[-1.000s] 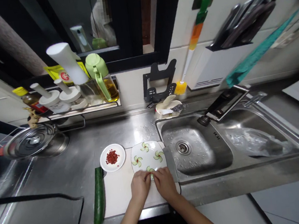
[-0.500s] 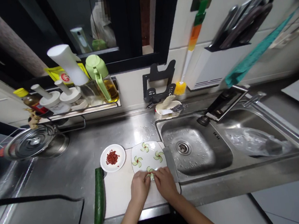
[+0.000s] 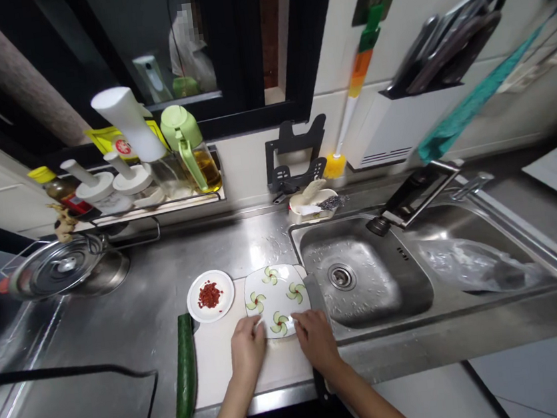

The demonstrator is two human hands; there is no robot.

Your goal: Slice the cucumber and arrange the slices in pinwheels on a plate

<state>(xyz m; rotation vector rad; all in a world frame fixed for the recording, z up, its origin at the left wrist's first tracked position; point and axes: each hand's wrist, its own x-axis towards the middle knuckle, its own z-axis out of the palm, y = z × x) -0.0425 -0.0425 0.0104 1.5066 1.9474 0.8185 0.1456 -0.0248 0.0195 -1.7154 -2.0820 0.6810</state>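
A white square plate point(image 3: 277, 293) lies on the pale cutting board point(image 3: 216, 370), with several pinwheels of thin green-edged slices and red bits at their centres. My left hand point(image 3: 247, 348) is closed at the plate's near left corner, fingers curled over the rim. At the near right corner, my right hand point(image 3: 318, 340) is closed in the same way. Both hands hide those corners. A knife lies partly under my right hand, its black handle point(image 3: 321, 385) at the board's front edge. Left of the plate, a round white dish point(image 3: 194, 306) holds chopped red bits point(image 3: 209, 295).
A whole cucumber point(image 3: 185, 374) lies along the board's left side. The steel sink point(image 3: 368, 292) is at the right, its second basin holding a plastic bag point(image 3: 470, 264). A lidded pot point(image 3: 109, 272) stands left; seasoning jars and an oil bottle point(image 3: 188, 145) sit on a rack behind.
My hands have drawn apart from the near pinwheel to the two near corners of the plate. That pinwheel now shows in full. The plate has stayed in place.
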